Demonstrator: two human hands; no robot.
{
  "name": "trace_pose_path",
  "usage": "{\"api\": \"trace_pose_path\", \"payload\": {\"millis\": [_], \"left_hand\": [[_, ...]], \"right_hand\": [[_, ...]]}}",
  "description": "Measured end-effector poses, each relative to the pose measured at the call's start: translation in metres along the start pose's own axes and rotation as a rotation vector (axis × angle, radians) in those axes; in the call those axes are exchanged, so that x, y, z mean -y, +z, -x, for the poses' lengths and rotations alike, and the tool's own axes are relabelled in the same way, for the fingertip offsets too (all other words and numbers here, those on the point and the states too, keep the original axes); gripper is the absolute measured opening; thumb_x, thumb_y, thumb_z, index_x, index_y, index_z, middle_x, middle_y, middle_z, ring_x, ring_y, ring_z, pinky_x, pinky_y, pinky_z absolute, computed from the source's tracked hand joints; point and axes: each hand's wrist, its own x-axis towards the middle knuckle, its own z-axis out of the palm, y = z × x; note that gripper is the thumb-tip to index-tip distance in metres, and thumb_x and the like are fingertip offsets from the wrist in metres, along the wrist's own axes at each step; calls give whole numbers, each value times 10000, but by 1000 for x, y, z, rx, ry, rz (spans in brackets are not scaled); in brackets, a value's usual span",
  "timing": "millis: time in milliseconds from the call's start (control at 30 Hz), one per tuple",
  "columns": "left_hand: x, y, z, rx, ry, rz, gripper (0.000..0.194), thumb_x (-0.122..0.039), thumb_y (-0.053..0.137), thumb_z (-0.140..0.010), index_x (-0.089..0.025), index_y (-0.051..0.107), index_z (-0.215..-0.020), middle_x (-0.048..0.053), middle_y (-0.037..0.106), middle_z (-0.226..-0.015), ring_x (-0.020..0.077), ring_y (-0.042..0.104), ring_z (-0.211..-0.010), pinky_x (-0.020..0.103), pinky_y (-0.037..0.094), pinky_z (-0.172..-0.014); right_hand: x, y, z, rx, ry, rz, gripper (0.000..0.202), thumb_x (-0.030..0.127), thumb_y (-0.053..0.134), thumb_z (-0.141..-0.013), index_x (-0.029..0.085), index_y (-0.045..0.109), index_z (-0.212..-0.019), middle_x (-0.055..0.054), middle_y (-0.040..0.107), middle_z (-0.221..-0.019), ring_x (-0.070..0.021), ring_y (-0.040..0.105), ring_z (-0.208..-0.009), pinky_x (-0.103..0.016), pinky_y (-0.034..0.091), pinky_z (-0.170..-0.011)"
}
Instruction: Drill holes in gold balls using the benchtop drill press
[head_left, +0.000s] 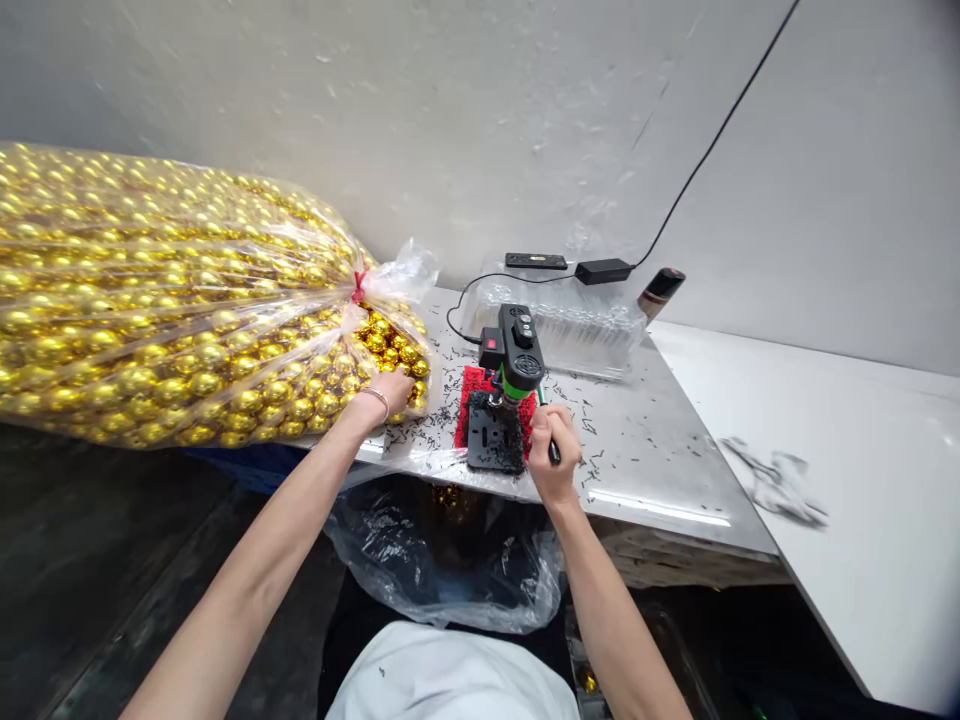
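Observation:
A huge clear plastic bag of shiny gold balls [150, 300] lies at the left, tied with a red string. My left hand [388, 389] reaches into the bag's open end among the balls; whether it grips one is hidden. My right hand [553, 455] is closed around the lever handle of a small black and green bench drill press [514, 385]. The press stands on a black base over a red mat, near the front edge of the grey table [645, 450].
Dark shavings litter the table around the press. A clear plastic tray [559, 325], a black power adapter [602, 271] with its cable, a flat black device [535, 261] and a spray can [658, 291] lie behind. A plastic bag [450, 560] hangs below the edge. A white surface [847, 480] holds crumpled plastic.

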Motion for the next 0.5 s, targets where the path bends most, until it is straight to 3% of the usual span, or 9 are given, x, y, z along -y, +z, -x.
{"api": "trace_pose_path", "payload": {"millis": [200, 333, 400, 500], "left_hand": [[-3, -2, -10, -24, -20, 86, 233, -135, 625, -691, -107, 708, -907, 185, 694, -953, 303, 660, -880, 358, 502, -770], [3, -5, -9, -125, 7, 201, 353, -265, 581, -780, -122, 657, -1094, 138, 679, -1023, 252, 644, -895, 322, 498, -774], [5, -4, -4, -199, 40, 461, 423, -334, 521, -842, -134, 596, -1207, 91, 682, -979, 198, 637, -823, 286, 502, -714], [1, 2, 12, -265, 73, 1196, 535, -431, 574, -826, -145, 546, -1277, 42, 674, -868, 135, 604, -688, 233, 478, -590]], "right_hand": [[-3, -1, 1, 25, -39, -3, 226, 85, 412, -892, 195, 464, -702, 0, 472, -687, -121, 459, -643, -281, 370, -583], [-4, -1, 3, 24, -40, 5, 227, 68, 419, -878, 196, 468, -698, -3, 487, -678, -127, 473, -647, -285, 373, -583], [-4, -1, 3, 16, -32, 2, 226, 63, 421, -874, 198, 467, -698, -2, 485, -674, -128, 476, -646, -283, 373, -580], [-3, -1, 3, 9, -25, 5, 218, 70, 420, -875, 200, 473, -708, -4, 487, -670, -134, 487, -648, -285, 376, -572]]}}
